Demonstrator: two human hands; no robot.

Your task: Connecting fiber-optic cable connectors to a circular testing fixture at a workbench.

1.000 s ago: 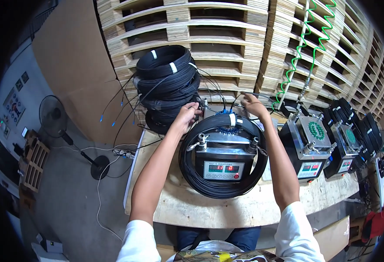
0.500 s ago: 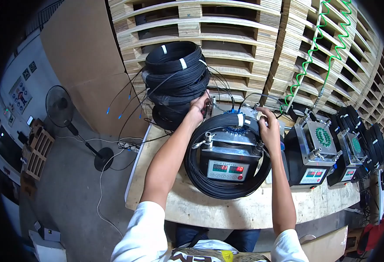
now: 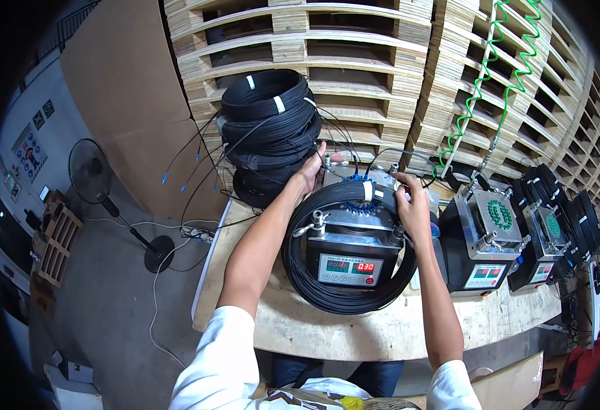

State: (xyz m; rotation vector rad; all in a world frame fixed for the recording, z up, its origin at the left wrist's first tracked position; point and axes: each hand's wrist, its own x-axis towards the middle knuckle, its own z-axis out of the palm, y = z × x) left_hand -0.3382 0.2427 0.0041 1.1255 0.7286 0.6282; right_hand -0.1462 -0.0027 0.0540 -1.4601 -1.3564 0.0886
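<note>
A black polishing machine (image 3: 351,270) with a lit display and metal top plate stands before me on the bench. A coil of black cable (image 3: 344,306) with white ties hangs around its front, and blue connectors (image 3: 361,207) sit in a ring on the plate. My left hand (image 3: 308,172) is beside the rear left clamp knob (image 3: 327,161), fingers stretched and apart. At the rear right corner, the curled fingers of my right hand (image 3: 412,201) are on another clamp knob (image 3: 393,171); its fingertips are partly hidden.
A tall stack of black cable coils (image 3: 266,130) stands at the back left, loose blue-tipped ends hanging out. Two similar machines (image 3: 481,239) with green connectors are to the right. Wooden pallets (image 3: 368,51) rise behind the bench (image 3: 300,335). A fan (image 3: 91,171) stands on the floor at left.
My left hand's fingers have loosened and spread beside the rear left knob. My right hand stays at the rear right corner. The display's lit digits have changed, and the view has shifted slightly.
</note>
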